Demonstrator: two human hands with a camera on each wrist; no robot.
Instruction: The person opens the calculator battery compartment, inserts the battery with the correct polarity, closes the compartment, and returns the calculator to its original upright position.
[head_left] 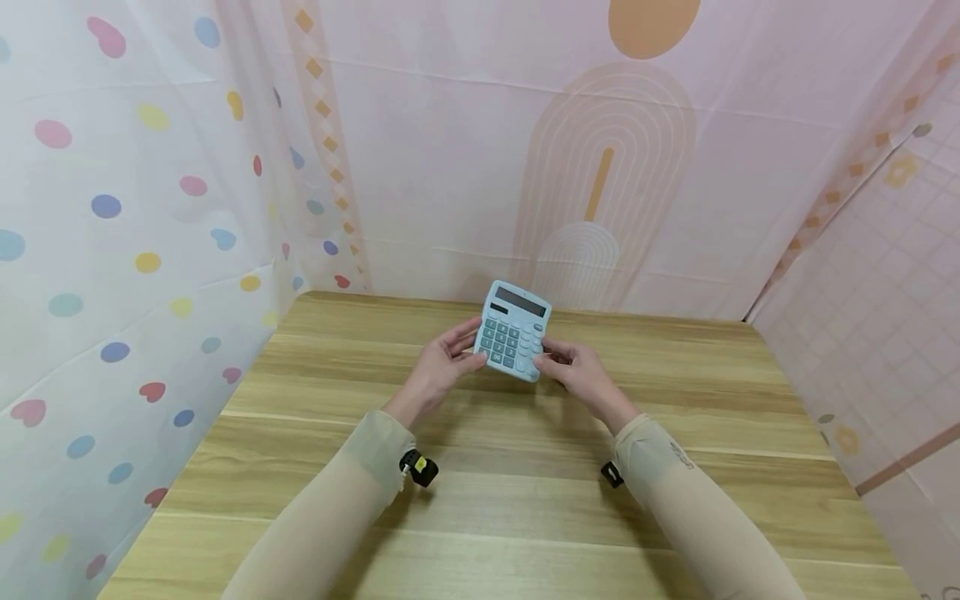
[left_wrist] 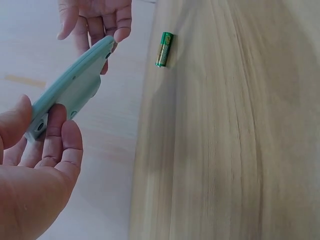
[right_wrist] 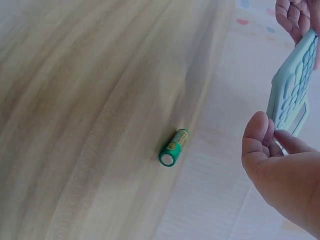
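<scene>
A pale blue-green calculator [head_left: 513,332] is held up in both hands above the table, its keys and screen facing the head camera and its body tilted. My left hand [head_left: 444,367] grips the lower left side, thumb on the front and fingers behind. At the lower right side, my right hand [head_left: 581,375] pinches the edge between thumb and fingers. The left wrist view shows the calculator [left_wrist: 75,80] nearly edge-on, with part of its back. A green battery [left_wrist: 164,49] lies on the tabletop; the right wrist view shows this battery [right_wrist: 173,148] too. In the head view it is hidden.
The wood-grain table [head_left: 495,517] ends at a pale pink patterned curtain [head_left: 435,183] behind. A dotted curtain [head_left: 150,300] borders the left side, and a checked one [head_left: 885,275] the right. Small black cameras [head_left: 420,468] sit at both wrists.
</scene>
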